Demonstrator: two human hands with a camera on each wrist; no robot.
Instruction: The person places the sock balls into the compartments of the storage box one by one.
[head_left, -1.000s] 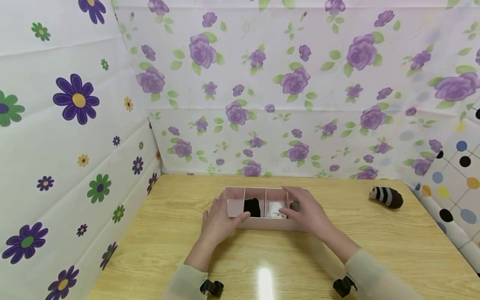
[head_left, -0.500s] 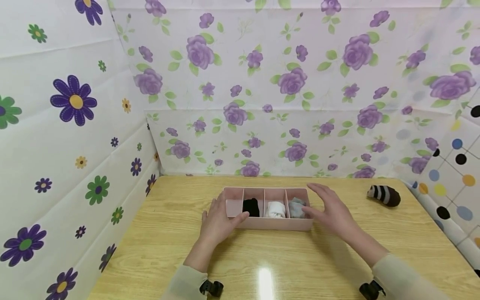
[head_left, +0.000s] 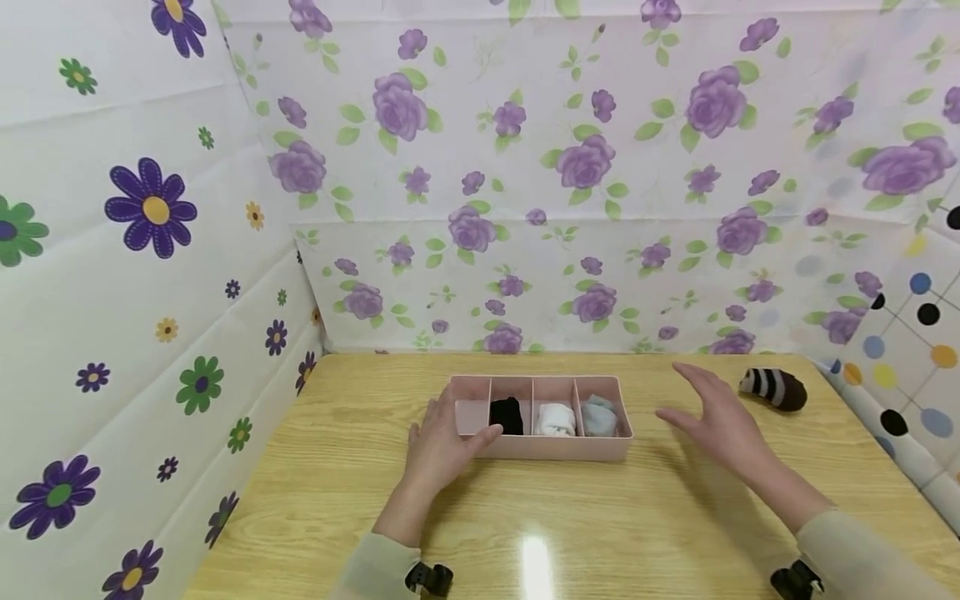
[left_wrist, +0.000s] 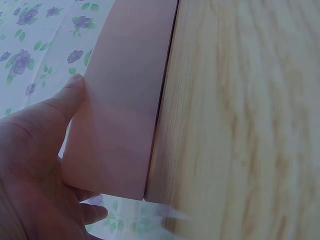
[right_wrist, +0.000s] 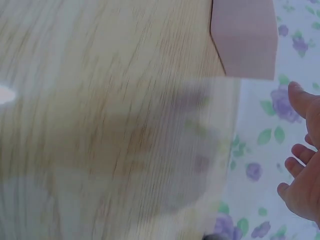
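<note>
A pink divided storage box sits on the table with its compartments in a row. The leftmost holds nothing. To its right come a black rolled cloth, a white rolled sock and a grey-blue rolled sock. My left hand holds the box's left end, thumb at the front rim and fingers round the end wall; in the left wrist view the thumb meets the rim of the pink wall. My right hand hovers right of the box, fingers spread, holding nothing.
A brown rolled sock with black and white stripes lies at the back right of the wooden table, just beyond my right hand. Flowered sheeting hangs along the back and left, dotted sheeting along the right.
My right hand has left the rightmost compartment and moved right, towards the striped rolled sock. The grey-blue sock is now uncovered in its compartment. My left hand stays at the box's left end.
</note>
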